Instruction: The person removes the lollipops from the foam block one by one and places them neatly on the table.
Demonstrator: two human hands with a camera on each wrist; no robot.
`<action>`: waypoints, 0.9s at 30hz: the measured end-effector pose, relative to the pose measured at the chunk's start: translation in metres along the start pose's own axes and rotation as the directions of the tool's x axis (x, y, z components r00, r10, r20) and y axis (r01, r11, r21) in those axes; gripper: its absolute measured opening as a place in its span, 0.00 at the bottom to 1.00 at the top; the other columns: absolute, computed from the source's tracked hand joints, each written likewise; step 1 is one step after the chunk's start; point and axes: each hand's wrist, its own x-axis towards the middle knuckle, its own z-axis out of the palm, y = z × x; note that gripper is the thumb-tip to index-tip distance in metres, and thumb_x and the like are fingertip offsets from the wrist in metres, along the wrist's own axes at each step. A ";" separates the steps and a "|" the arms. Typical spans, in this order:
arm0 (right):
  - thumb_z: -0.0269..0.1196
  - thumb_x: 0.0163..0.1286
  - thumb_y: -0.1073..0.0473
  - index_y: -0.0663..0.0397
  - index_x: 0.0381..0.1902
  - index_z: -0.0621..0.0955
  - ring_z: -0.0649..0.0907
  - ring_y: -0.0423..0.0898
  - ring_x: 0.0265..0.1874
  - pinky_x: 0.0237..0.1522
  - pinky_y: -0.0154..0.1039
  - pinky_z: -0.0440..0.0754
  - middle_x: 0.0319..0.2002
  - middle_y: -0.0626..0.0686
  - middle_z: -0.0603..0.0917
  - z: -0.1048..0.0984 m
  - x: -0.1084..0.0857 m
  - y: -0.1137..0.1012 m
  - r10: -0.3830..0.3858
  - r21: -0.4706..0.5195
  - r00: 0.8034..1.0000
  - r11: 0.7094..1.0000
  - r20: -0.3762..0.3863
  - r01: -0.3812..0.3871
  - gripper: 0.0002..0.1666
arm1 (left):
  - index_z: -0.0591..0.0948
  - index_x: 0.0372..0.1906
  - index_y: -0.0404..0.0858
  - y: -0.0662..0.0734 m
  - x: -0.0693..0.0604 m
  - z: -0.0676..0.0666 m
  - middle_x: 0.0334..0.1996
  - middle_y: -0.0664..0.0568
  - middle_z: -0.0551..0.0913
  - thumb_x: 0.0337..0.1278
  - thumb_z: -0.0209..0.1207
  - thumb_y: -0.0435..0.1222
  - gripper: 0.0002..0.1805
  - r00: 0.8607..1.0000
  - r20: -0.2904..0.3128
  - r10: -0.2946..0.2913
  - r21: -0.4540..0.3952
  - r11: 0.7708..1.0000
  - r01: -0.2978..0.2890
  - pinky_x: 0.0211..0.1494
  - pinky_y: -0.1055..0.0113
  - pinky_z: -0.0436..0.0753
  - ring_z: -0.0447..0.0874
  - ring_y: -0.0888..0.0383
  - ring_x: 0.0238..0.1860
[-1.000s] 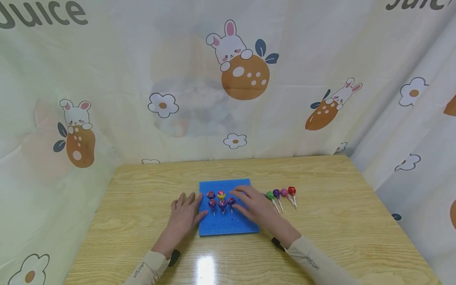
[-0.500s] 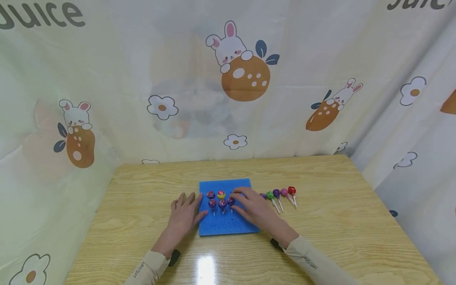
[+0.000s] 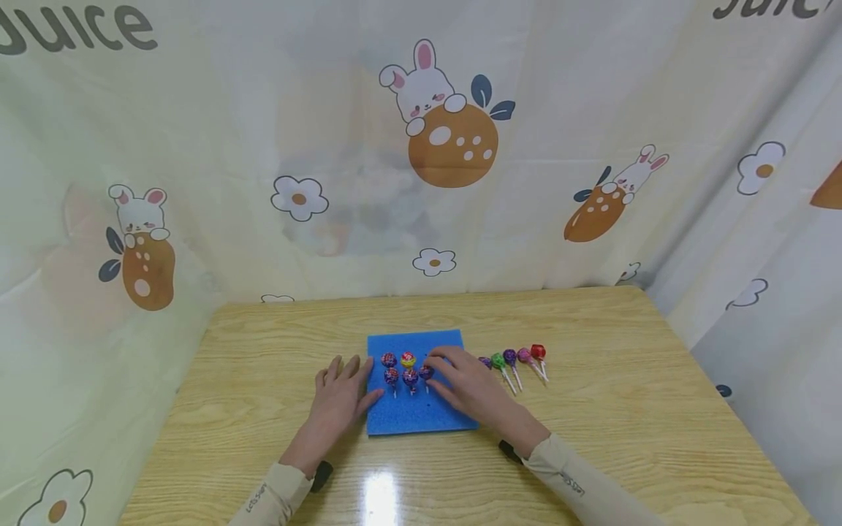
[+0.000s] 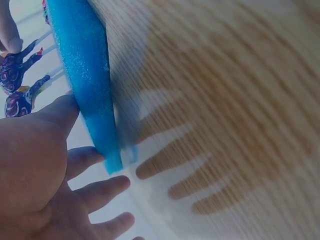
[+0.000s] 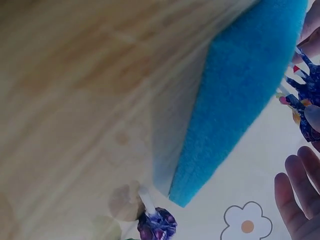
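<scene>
Lollipops stand by their sticks in a blue foam board (image 3: pixel 417 416), including a red-and-yellow one (image 3: pixel 408 359) at the back. My left hand (image 3: pixel 338 403) lies spread at the board's left edge; the left wrist view shows its thumb and a finger touching the foam (image 4: pixel 85 75). With thumb and index finger, my right hand (image 3: pixel 476 387) pinches the head of the front row's rightmost purple lollipop (image 3: pixel 426 372). In the right wrist view the thumb meets a dark purple wrapper (image 5: pixel 309 90), while the other fingers of the right hand (image 5: pixel 300 200) extend loosely. The pinched lollipop's stick is partly visible.
Right of the board, several loose lollipops lie in a row on the wooden table (image 3: pixel 592 409): purple, green (image 3: pixel 498 360), purple (image 3: pixel 509 356), pink (image 3: pixel 523 355) and red (image 3: pixel 538 351). A patterned curtain (image 3: pixel 355 248) stands behind the table.
My right hand has shifted slightly left, and its thumb and index finger have closed round the front-right purple lollipop. My left hand has stayed at the board's edge.
</scene>
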 end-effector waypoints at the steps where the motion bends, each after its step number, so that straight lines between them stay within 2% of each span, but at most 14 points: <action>1: 0.74 0.62 0.55 0.51 0.52 0.83 0.83 0.47 0.52 0.53 0.43 0.84 0.52 0.50 0.82 0.000 0.000 0.000 0.000 -0.006 1.000 1.000 -0.002 0.000 0.21 | 0.69 0.75 0.45 0.000 0.000 0.000 0.73 0.39 0.69 0.69 0.56 0.55 0.35 1.000 -0.002 0.001 0.000 1.000 -0.001 0.72 0.32 0.59 0.56 0.31 0.76; 12: 0.75 0.59 0.56 0.53 0.52 0.82 0.84 0.47 0.51 0.52 0.43 0.85 0.51 0.52 0.83 -0.010 0.004 0.003 0.002 0.001 0.999 1.000 -0.037 -0.002 0.24 | 0.69 0.75 0.45 -0.001 0.000 0.002 0.73 0.38 0.68 0.69 0.57 0.55 0.35 1.000 -0.006 0.002 -0.002 1.000 -0.002 0.73 0.32 0.59 0.55 0.31 0.76; 20: 0.73 0.63 0.57 0.54 0.52 0.82 0.84 0.45 0.50 0.52 0.41 0.85 0.50 0.50 0.83 -0.022 0.009 0.009 0.015 0.077 0.999 0.997 -0.039 -0.012 0.21 | 0.69 0.75 0.45 0.000 -0.001 0.001 0.73 0.38 0.69 0.69 0.56 0.55 0.35 1.000 -0.014 0.007 0.000 1.000 -0.007 0.72 0.31 0.60 0.56 0.31 0.76; 24: 0.71 0.65 0.57 0.53 0.51 0.83 0.85 0.44 0.49 0.50 0.40 0.86 0.50 0.50 0.84 -0.028 0.010 0.013 0.039 0.156 0.999 0.987 0.030 -0.043 0.18 | 0.69 0.75 0.44 0.000 -0.001 0.002 0.73 0.38 0.69 0.70 0.56 0.55 0.35 1.000 -0.009 0.008 0.002 1.000 -0.008 0.72 0.32 0.60 0.56 0.31 0.76; 27: 0.69 0.68 0.55 0.51 0.52 0.83 0.85 0.43 0.47 0.47 0.39 0.86 0.50 0.48 0.83 -0.034 0.011 0.016 0.106 0.225 0.982 0.964 0.155 -0.140 0.16 | 0.69 0.75 0.44 0.000 -0.002 0.002 0.73 0.38 0.69 0.70 0.56 0.55 0.35 1.000 -0.008 0.008 0.001 1.000 -0.008 0.72 0.32 0.60 0.56 0.31 0.76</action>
